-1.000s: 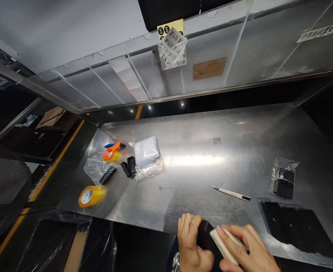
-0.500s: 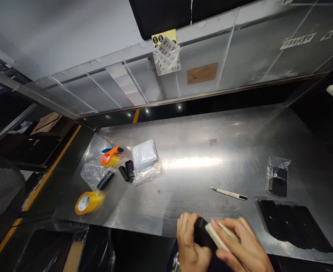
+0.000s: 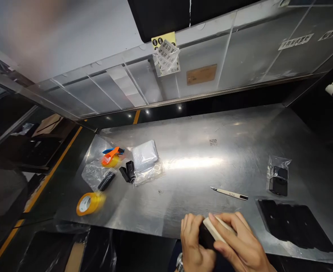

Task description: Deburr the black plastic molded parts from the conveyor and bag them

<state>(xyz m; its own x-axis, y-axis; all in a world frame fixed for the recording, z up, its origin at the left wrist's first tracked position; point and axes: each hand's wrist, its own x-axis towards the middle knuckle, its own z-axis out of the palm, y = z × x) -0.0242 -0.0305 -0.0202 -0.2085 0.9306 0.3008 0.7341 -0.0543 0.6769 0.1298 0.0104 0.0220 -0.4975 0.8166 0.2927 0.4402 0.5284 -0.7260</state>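
Observation:
At the table's front edge, my left hand [image 3: 195, 245] is wrapped round a black piece [image 3: 206, 235], partly hidden by the fingers. A cream-coloured block [image 3: 216, 228] is gripped between the thumb and fingers of my right hand [image 3: 241, 241] and pressed against the black piece. Both hands are close together, with a watch on the left wrist. Beyond them on the metal table [image 3: 183, 189] lies a cream pen-shaped tool [image 3: 229, 193] marked A26. Several flat black pieces [image 3: 295, 226] lie side by side to the right.
A bagged black part [image 3: 279, 180] lies at the right. On the left are a yellow tape roll [image 3: 88, 204], an orange tape dispenser [image 3: 110, 156], small black parts [image 3: 127, 172] and a stack of clear bags [image 3: 145, 156]. A clear pocketed panel [image 3: 98, 88] stands behind.
The cream block and my right hand have shifted slightly left over the black piece. My left hand has moved slightly right. A blurred shape now shows at the top left.

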